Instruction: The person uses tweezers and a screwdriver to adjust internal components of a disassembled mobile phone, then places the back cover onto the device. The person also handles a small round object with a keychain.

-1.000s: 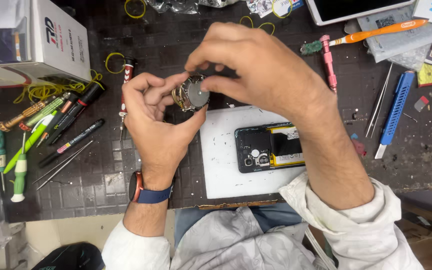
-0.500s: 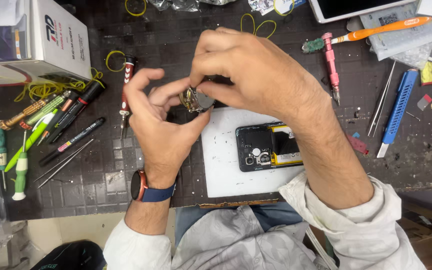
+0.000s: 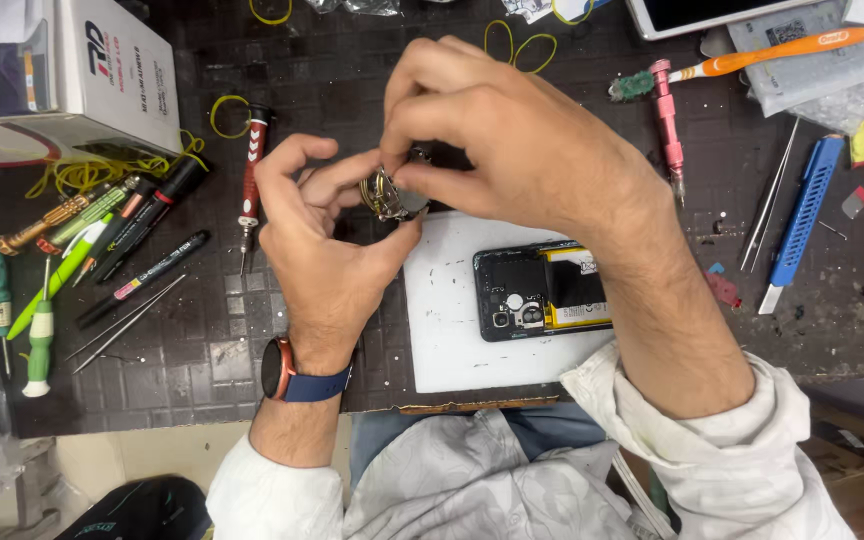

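Note:
My left hand (image 3: 324, 245) and my right hand (image 3: 512, 140) meet above the dark work mat (image 3: 202, 350), both pinching a small round metallic object (image 3: 392, 195), shiny with a grey face; most of it is hidden by my fingers. My left thumb and forefinger hold it from the left, my right fingertips press on it from above. Below my right wrist an opened phone (image 3: 542, 290), back cover off with yellow-labelled battery showing, lies on a white pad (image 3: 452, 330).
A white cardboard box (image 3: 62, 75) stands at the far left. Screwdrivers and pens (image 3: 102, 240) lie beside it, a red screwdriver (image 3: 250, 180) near my left hand. Tweezers (image 3: 772, 195), a blue tool (image 3: 802, 220) and a pink screwdriver (image 3: 667, 125) lie right. Yellow rubber bands are scattered.
Both hands shifted slightly up and left together with the round object still held between them; my right fingers turned a little over it.

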